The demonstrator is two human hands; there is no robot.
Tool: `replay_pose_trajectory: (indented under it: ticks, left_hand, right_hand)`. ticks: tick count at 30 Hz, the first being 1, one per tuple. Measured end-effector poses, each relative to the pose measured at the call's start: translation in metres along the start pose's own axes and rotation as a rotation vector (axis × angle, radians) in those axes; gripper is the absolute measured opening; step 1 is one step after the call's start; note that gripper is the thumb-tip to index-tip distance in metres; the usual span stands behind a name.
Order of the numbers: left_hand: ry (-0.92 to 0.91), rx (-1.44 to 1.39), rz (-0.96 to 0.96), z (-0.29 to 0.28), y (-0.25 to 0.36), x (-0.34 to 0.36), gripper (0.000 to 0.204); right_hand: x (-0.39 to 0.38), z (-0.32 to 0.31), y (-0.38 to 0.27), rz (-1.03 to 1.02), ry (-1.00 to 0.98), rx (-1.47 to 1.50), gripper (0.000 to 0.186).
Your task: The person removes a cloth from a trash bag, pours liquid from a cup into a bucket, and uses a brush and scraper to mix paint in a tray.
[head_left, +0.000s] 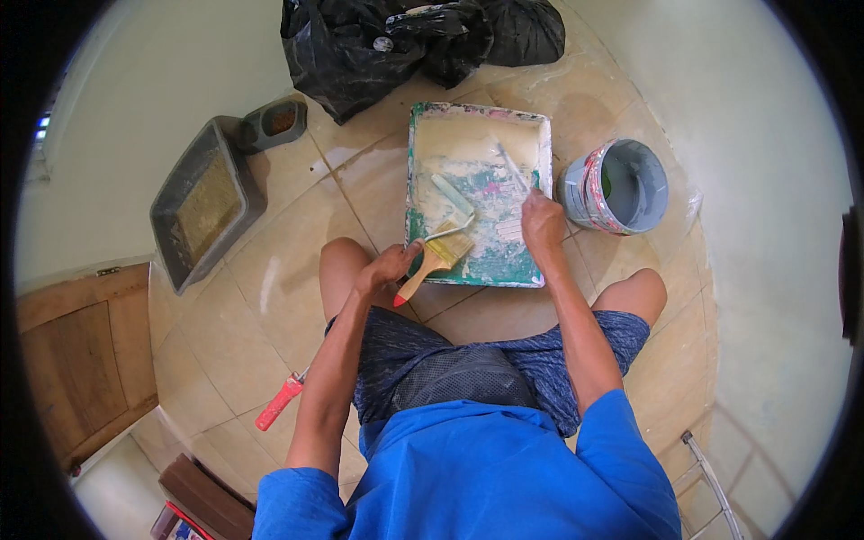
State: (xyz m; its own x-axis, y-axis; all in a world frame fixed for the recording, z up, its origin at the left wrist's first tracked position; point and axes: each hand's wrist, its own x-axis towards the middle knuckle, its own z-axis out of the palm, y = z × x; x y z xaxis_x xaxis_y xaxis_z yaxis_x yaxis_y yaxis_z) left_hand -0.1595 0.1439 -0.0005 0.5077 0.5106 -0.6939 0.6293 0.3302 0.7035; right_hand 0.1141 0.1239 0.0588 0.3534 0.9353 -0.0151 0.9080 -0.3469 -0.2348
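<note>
In front of me on the floor lies a paint tray (479,274), green and smeared with cream paint, with a pool of paint at its far end. My left hand (393,264), at the tray's near left corner, is closed round the metal rod of a small paint roller (453,193). The roller's pale sleeve rests in the tray, and its red handle sticks out beyond my left forearm. A wide paintbrush (435,261) with a wooden, red-tipped handle lies across that corner. My right hand (543,225) grips a thin whitish stick-like tool (513,166), slanting over the tray; its exact kind is unclear.
A grey paint bucket (583,193) stands right of the tray, near the wall. Black plastic bags (360,54) lie beyond it. To the left are a grey litter-like tray (166,211) and a small bowl (273,126). A wooden door (90,351) and metal frame (711,477) flank me.
</note>
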Motion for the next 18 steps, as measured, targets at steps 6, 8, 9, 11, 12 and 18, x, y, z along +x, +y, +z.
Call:
replay_pose_trajectory:
  ticks: [6,8,9,11,12,18]
  left_hand:
    - [-0.026,0.044,-0.003,-0.002,0.014,-0.003,0.070]
    - [-0.025,0.045,0.027,-0.002,0.002,0.001,0.071]
    - [-0.014,0.050,0.006,-0.002,0.005,-0.002,0.071]
    - [0.004,0.066,-0.024,-0.003,0.021,-0.010,0.071]
    - [0.009,0.074,-0.017,-0.003,0.022,-0.011,0.071]
    - [-0.001,0.092,-0.008,-0.004,0.013,-0.006,0.072]
  right_hand:
    - [-0.011,0.000,0.018,0.023,0.075,0.059,0.021]
    - [-0.013,0.005,0.012,-0.001,0.071,0.082,0.022]
    - [-0.013,0.000,0.003,0.003,0.079,0.105,0.022]
    - [-0.013,-0.004,0.002,0.052,0.103,0.106,0.021]
    - [-0.010,-0.005,0.006,0.092,0.115,0.086,0.021]
    - [-0.014,-0.005,0.001,0.023,0.028,0.123,0.019]
